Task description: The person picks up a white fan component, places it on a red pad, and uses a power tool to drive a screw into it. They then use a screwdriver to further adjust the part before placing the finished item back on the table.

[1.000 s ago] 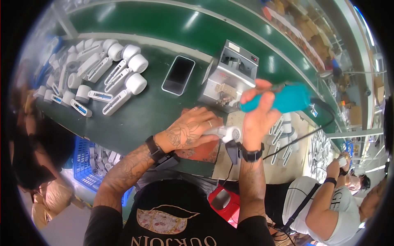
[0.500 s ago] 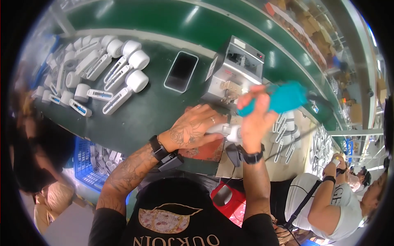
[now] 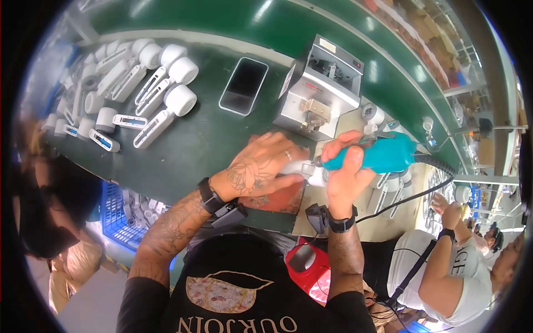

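My left hand (image 3: pixel 258 166) is closed around a white handheld device (image 3: pixel 317 177) with a round head, lying over a worn reddish pad (image 3: pixel 275 201). The palm covers most of the handle. My right hand (image 3: pixel 351 175) grips a teal electric screwdriver (image 3: pixel 388 152) lengthwise, thumb along its side. The tool's tip points left and meets the device near its neck; whether it touches a screw is hidden. Just beyond my hands stands a metal screw feeder box (image 3: pixel 317 102) with an open top.
Many similar white devices (image 3: pixel 156 126) crowd the left of the green table (image 3: pixel 183 166). A phone (image 3: pixel 243 86) lies behind my left hand. More devices (image 3: pixel 383 191) sit right, near the tool's black cable (image 3: pixel 405 197). A blue basket (image 3: pixel 114 213) stands lower left; a co-worker (image 3: pixel 438 272) is right.
The screwdriver has come down and left, its tip now at the white device. My right hand turned with it. My left hand keeps its hold almost unmoved.
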Demonstrator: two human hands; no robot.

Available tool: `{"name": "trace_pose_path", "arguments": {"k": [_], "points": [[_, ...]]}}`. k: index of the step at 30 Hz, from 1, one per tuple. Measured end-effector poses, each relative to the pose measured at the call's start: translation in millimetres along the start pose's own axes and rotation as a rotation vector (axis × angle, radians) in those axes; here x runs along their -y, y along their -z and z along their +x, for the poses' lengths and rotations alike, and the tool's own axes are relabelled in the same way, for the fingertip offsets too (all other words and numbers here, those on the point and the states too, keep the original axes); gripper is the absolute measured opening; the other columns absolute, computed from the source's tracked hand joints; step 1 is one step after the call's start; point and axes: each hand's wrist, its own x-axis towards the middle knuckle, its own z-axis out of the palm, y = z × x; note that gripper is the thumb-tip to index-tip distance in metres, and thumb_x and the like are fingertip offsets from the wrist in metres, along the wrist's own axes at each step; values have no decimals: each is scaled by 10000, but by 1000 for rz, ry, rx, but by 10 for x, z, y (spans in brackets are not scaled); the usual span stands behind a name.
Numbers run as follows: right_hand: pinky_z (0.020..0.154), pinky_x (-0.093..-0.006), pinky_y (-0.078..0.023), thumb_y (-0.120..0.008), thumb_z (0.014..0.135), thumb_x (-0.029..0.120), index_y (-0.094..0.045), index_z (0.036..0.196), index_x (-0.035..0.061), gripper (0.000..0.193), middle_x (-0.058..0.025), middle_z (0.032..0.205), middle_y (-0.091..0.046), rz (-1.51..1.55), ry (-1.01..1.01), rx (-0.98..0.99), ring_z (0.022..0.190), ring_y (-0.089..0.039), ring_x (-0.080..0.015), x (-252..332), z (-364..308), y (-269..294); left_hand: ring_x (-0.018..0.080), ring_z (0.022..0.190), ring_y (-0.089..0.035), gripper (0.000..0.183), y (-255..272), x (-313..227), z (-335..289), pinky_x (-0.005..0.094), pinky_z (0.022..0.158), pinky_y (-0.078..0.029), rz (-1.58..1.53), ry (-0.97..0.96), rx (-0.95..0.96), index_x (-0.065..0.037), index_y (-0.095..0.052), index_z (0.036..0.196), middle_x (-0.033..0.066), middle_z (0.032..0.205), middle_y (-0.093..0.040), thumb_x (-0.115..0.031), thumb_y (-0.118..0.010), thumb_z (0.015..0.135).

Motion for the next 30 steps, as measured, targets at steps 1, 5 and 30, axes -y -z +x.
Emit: {"name": "trace_pose_path", "arguments": {"k": [1,5,30], "points": [[581,-321,-464,-580,995,449,-504,1015,-27,482,-83,721,-539,15,3,11,629,-545,-180,-30,-13,-4,244,1064,-582,360,-6,-1,4,434,920,-458,0,1,1,-137,-681,1113,21,1133,-672,-308,-777,810],[573,-326,-461,-585,1003,406,-475,944,6,419,-76,708,-519,75,17,18,623,-526,-174,-69,-14,3,255,1067,-578,357,-35,3,-3,434,929,-452,32,-7,9,-131,-678,1108,34,1146,-660,-308,-772,813],[576,-281,-451,-541,1036,290,-568,1005,10,283,-42,696,-564,-41,126,-20,629,-577,-142,-98,514,-319,255,1023,-569,377,-7,-1,-59,417,907,-449,56,-46,-28,-134,-650,1173,31,1105,-647,-256,-726,824]]}}
